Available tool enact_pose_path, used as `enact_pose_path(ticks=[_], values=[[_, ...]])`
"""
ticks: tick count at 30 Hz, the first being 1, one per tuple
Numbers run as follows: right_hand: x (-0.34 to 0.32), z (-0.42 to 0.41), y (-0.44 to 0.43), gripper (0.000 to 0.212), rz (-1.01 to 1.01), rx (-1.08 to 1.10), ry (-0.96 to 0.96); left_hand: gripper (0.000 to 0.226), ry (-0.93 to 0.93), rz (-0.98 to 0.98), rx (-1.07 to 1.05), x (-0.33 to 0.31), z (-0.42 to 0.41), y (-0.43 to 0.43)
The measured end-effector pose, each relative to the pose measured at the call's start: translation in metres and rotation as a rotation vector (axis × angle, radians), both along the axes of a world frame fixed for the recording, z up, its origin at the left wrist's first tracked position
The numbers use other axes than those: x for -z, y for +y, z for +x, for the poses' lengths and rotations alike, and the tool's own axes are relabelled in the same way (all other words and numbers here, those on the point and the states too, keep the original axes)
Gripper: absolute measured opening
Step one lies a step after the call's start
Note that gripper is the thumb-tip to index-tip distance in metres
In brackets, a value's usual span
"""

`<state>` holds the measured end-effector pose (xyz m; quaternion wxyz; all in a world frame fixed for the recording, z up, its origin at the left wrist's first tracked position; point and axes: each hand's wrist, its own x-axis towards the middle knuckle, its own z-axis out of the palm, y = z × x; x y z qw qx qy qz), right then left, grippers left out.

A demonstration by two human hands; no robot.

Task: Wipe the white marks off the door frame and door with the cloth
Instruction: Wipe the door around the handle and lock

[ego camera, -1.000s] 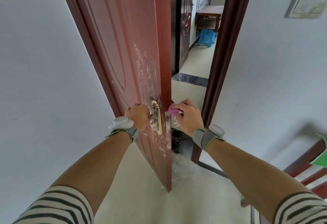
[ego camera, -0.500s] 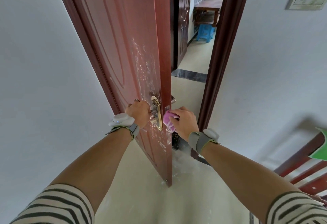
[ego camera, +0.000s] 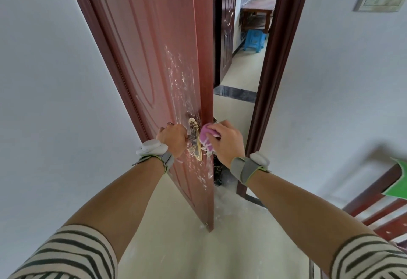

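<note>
A reddish-brown door (ego camera: 154, 43) stands half open, edge toward me. White marks (ego camera: 179, 78) smear its face above the gold handle plate (ego camera: 196, 140), and more speckle the face below it. My left hand (ego camera: 172, 139) is closed around the door handle on the near face. My right hand (ego camera: 226, 141) holds a crumpled pink cloth (ego camera: 206, 136) pressed against the door's edge beside the handle plate. The dark brown door frame (ego camera: 273, 65) rises on the right of the opening.
White walls flank the doorway. Beyond it lie a hallway floor, another dark door (ego camera: 226, 25), a wooden table (ego camera: 259, 12) and a blue stool (ego camera: 254, 41). A red wooden chair (ego camera: 378, 210) stands at the lower right. White dust lies on the floor by the door's foot.
My right hand with the cloth has moved left from the gap beside the door onto the door's edge at the handle plate. My left hand has stayed on the handle.
</note>
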<state>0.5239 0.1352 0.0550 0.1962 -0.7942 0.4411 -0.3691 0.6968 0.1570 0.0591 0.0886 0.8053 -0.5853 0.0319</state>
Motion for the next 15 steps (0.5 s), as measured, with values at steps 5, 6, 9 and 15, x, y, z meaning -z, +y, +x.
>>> enact_pose_path(ticks=[5,6,9,15], values=[[0.008,-0.001,0.0,0.018,0.052,0.027,0.272,0.02,0.012,-0.001,0.006,-0.002,0.001,0.001],[0.003,0.0,-0.001,0.02,0.058,0.028,0.295,0.02,0.006,0.003,0.005,-0.002,0.0,0.001],[-0.014,0.004,-0.008,0.022,0.116,0.078,0.371,0.019,-0.012,0.013,-0.03,-0.003,-0.004,0.001],[-0.004,-0.007,-0.003,0.015,0.038,0.157,0.001,0.022,-0.031,0.004,-0.001,-0.004,-0.004,0.0]])
